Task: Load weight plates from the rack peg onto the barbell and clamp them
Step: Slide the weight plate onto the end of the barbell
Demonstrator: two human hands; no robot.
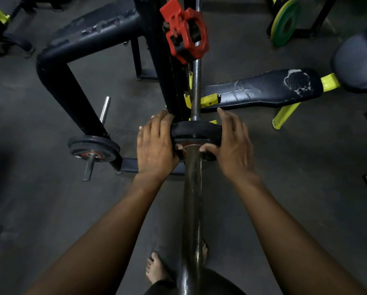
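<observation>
Bare forearms, sleeveless, bare hands (157, 143), bare feet (156, 270), dark legwear

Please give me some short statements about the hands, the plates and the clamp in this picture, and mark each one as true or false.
1. Both hands hold the black weight plate on the barbell sleeve. True: the left hand and the right hand grip its two sides.
2. The red clamp is closed on the sleeve behind the plate. False: it sits far up, near the rack upright.
3. Plates remain on the rack peg. True: a small stack is there.
4. The green plate is on the barbell. False: it stands far off at the upper right.
5. The person wears shoes. False: a bare foot shows.
</observation>
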